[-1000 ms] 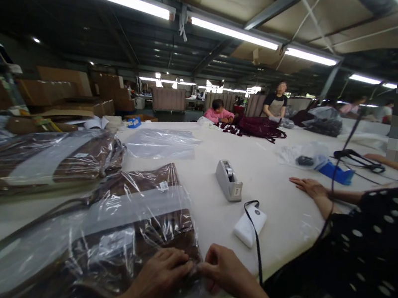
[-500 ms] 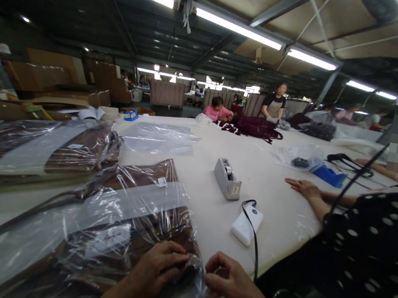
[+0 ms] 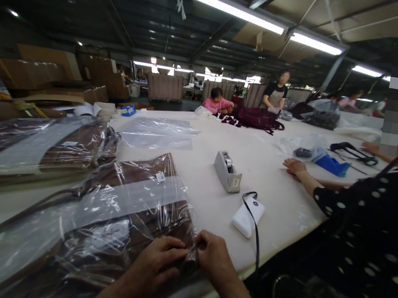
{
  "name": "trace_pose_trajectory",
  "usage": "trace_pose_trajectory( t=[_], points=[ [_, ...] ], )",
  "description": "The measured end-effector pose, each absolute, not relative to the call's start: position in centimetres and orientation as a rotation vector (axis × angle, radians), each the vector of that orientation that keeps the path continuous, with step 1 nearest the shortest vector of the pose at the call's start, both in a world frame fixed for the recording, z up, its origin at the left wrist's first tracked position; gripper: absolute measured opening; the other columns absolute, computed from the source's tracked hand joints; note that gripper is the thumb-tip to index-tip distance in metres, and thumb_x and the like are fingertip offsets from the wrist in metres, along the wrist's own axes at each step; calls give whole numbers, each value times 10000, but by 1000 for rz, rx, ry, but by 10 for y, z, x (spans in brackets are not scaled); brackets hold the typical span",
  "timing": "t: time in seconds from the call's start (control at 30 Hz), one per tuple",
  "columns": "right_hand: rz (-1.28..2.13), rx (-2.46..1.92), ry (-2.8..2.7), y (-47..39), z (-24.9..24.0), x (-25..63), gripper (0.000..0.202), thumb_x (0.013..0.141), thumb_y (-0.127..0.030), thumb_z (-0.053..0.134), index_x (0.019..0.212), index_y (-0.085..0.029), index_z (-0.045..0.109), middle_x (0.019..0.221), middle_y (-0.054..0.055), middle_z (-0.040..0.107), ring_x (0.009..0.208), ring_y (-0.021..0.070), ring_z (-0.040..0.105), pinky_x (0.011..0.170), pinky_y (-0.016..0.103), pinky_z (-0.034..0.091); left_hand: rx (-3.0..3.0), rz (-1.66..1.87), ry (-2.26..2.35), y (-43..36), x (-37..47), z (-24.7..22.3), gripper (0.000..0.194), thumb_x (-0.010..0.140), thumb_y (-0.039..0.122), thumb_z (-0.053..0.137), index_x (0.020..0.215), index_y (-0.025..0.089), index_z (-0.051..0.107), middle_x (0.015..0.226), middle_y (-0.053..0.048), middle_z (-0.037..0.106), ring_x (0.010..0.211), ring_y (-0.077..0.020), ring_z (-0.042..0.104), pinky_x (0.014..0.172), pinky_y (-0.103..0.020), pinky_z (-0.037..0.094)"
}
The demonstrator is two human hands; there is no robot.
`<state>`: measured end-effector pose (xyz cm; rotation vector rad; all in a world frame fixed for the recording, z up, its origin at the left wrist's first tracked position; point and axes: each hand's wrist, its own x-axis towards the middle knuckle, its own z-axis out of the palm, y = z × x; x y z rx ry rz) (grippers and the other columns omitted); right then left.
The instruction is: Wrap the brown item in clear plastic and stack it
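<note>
Brown folded fabric lies inside a clear plastic bag (image 3: 101, 239) on the near side of the table, with a white strip and a small label showing through the film. My left hand (image 3: 160, 261) rests at the bag's right edge, fingers bent together on the gathered film. Close beside it, my right hand (image 3: 213, 259) is closed, its thumb and fingers pinching the same edge of the bag. The two hands are almost touching.
A tape dispenser (image 3: 227, 172) and a white power bank (image 3: 248, 216) with a black cable lie beyond my right hand. Another filled bag (image 3: 52, 146) is at left, near flat plastic sheets (image 3: 158, 132). A co-worker in a dotted top (image 3: 377, 237) sits at right.
My right hand has moved left and its fingers have closed on the bag's edge. My left hand stays at the edge. The co-worker's hand has drawn slightly back.
</note>
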<state>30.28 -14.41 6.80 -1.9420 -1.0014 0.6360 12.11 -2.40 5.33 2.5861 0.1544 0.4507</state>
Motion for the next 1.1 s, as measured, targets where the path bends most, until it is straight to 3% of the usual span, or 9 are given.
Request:
trace_pose_trajectory(
  t=[0.13,0.23,0.33,0.43,0.57,0.67,0.83,1.0,1.1],
  points=[
    [1298,-1579,-624,-150,82,317,287,624,-294,642,878,-162,616,703,6,673,653,174,642,651,295,495,2808,646,47,-28,125,51,364,893,246,623,1256,239,594,1164,-92,672,1037,-248,649,852,-400,585],
    [1355,-1481,-685,-155,84,321,505,600,-298,721,1063,-147,586,772,-3,677,694,149,631,682,279,490,2937,843,12,-38,129,53,254,981,281,491,1187,203,615,1072,-85,683,995,-230,646,826,-376,577],
    [1116,-1643,-848,-151,75,316,451,578,-203,714,1009,-152,590,674,-61,570,621,110,532,602,239,414,3049,985,74,-54,134,47,325,1023,232,342,1183,162,616,1044,-91,665,1030,-233,614,880,-397,550],
    [916,-1802,-932,-148,71,312,406,599,-153,669,994,-166,578,768,-33,571,682,120,532,630,246,409,3133,1052,195,-70,134,31,423,1014,148,226,1231,91,584,1058,-123,663,1018,-251,608,879,-421,548],
    [713,-2149,-1029,-152,83,314,363,665,-333,730,947,-166,573,833,36,627,777,183,580,687,293,409,3099,1122,240,-78,128,18,410,981,92,311,1340,70,508,1110,-131,672,1061,-224,616,925,-372,545],
    [844,-2179,-1057,-151,91,314,286,744,-347,657,949,-168,566,751,26,643,652,167,590,629,297,416,3087,1287,167,-78,123,23,399,957,94,358,1310,68,543,1137,-127,688,1122,-216,610,933,-336,551],
    [1205,-1961,-899,-145,95,305,382,677,-450,737,859,-161,565,690,3,632,544,130,562,492,253,437,3140,1382,165,-81,115,38,363,944,72,357,1193,92,621,1077,-89,719,1045,-201,648,892,-314,558],
    [1478,-1547,-628,-139,105,293,455,490,-372,863,752,-166,553,647,-13,616,557,131,582,532,275,495,3108,1444,266,-85,106,49,384,932,82,332,1192,120,612,1096,-80,703,1068,-197,628,909,-319,524],
    [1537,-1319,-494,-123,114,294,432,513,-306,878,792,-144,592,680,1,636,605,130,604,610,292,522,3056,1514,451,-77,115,67,386,928,105,354,1251,75,563,1142,-118,677,1117,-231,603,934,-357,509]
  ],
)
